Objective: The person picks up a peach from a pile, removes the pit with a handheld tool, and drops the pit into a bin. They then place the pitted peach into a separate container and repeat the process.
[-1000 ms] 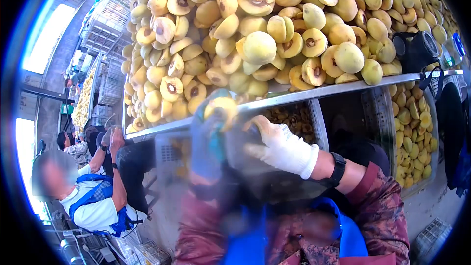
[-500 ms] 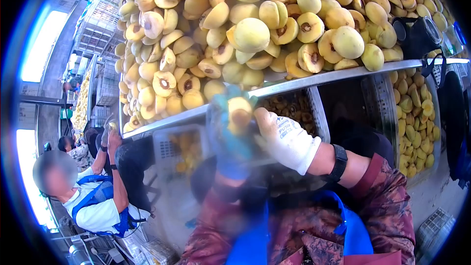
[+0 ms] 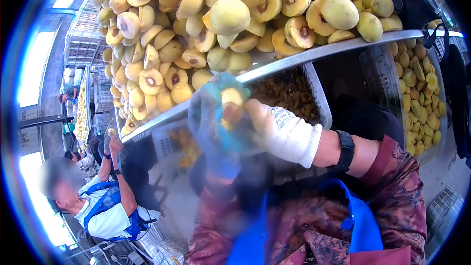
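Note:
My left hand, in a blue-grey and teal glove, is closed around a halved yellow peach. The cut side faces up, with a brown hollow or stone at its middle. My right hand, in a white printed glove, is right beside it, thumb near the fruit and fingers curled. Whatever those fingers grip is hidden by blur. Both hands are just below the metal edge of a table heaped with cut yellow peaches, some halves still showing stones.
Beneath the table edge are a crate with dark brown pieces and a blurred crate with yellow pieces. To the right stands a crate of peach halves. A black strapped object lies on the table. A co-worker sits at left.
The camera view has shifted slightly, and both hands appear a little further left. The left hand still holds the peach half, with the right hand close against it.

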A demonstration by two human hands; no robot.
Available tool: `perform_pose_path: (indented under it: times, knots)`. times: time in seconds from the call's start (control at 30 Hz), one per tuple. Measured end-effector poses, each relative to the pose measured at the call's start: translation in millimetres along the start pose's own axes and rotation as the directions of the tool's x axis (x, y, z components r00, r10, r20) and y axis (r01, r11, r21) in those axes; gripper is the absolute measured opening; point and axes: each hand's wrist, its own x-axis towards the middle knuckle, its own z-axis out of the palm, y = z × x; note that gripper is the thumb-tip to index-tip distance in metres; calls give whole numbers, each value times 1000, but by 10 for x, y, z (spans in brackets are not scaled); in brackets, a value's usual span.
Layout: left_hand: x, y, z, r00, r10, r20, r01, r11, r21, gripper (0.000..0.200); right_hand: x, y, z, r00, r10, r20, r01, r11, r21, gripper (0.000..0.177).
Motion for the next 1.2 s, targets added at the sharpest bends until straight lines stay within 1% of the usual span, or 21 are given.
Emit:
perform_pose_path:
  times: [0.03, 0.13, 0.17, 0.33, 0.37, 0.43, 0.5, 0.57, 0.67, 0.7, 0.73, 0.8, 0.87, 0.9, 0.93, 0.97, 1.0, 1.03, 1.07, 1.13, 1.2]
  knots:
    - [3, 1, -12, 999, -23, 33, 23, 1000, -11, 39, -12, 9, 6, 998, -57, -17, 57, 998, -31, 22]
    - [58, 16, -71, 982, -104, 157, 128, 980, -153, 31, -71, -88, -50, 997, 30, 77, -30, 1000, -10, 22]
    - [69, 94, -92, 847, -458, 270, 526, 643, -557, 32, -82, -81, -40, 996, 45, 82, -44, 999, -5, 23]
    - [147, 101, -210, 765, -428, 481, 636, 617, -463, 33, -81, -36, 23, 997, 0, 78, -1, 1000, 22, 28]
    - [152, 110, -222, 746, -439, 501, 657, 609, -444, 33, -81, -55, -24, 961, 158, 229, -196, 968, 154, 25]
    - [134, 173, -212, 719, -488, 495, 691, 581, -430, 36, -19, -261, -218, 747, 363, 557, -588, 751, 301, 19]
    - [89, 86, -220, 757, -381, 531, 649, 531, -544, 36, -54, -210, -222, 681, 167, 713, -690, 474, 547, 15]
    - [55, 75, -197, 815, -319, 484, 576, 537, -617, 38, -92, -216, -242, 648, -25, 761, -750, 151, 644, 17]
    - [-2, 17, -144, 853, -420, 309, 507, 531, -678, 53, -55, -340, -175, 699, 114, 706, -671, 445, 593, 10]
    - [-2, -18, -212, 902, -322, 288, 431, 625, -650, 50, -12, -533, -193, 828, 232, 510, -454, 812, 367, 15]
    - [23, 23, -240, 874, -360, 326, 478, 524, -705, 49, -22, -342, 48, 979, -67, 195, 63, 998, 26, 29]
    - [36, 81, -297, 799, -563, 211, 457, 342, -821, 44, -110, -185, 157, 966, -85, 245, 132, 974, -184, 35]
    - [-25, -162, -537, 873, -486, 50, 311, 474, -824, 38, -159, -274, 11, 923, -84, 375, 260, 855, -449, 32]
    - [-55, -233, -764, 874, -486, -3, 298, 540, -787, 36, -162, -308, -47, 900, -65, 432, 324, 762, -561, 30]
    - [-82, -304, -990, 873, -484, -56, 287, 604, -744, 35, -105, -159, 21, 859, 169, 483, 215, 738, -640, 23]
    - [-111, -426, -1314, 944, -323, -73, 287, 907, -307, 36, -103, -50, 17, 844, 247, 475, 191, 690, -698, 20]
    - [-140, -547, -1639, 985, -151, -89, 167, 964, 207, 38, -96, 9, -15, 828, 322, 458, 170, 635, -754, 17]
    - [-161, -789, -1800, 865, -415, -281, 412, 908, -73, 43, -74, -84, -68, 850, 271, 452, 209, 613, -762, 14]
    - [-170, -784, -1889, 866, -424, -264, 453, 889, 59, 45, -56, -85, -69, 876, 195, 440, 234, 627, -743, 14]
    - [-39, -770, -1829, 953, -256, -163, 304, 808, 504, 45, -6, -47, -65, 912, 37, 408, 289, 646, -706, 13]
    - [178, -602, -1457, 988, -147, -41, 138, 742, 656, 48, 43, 86, -18, 919, -7, 395, 311, 630, -712, 13]
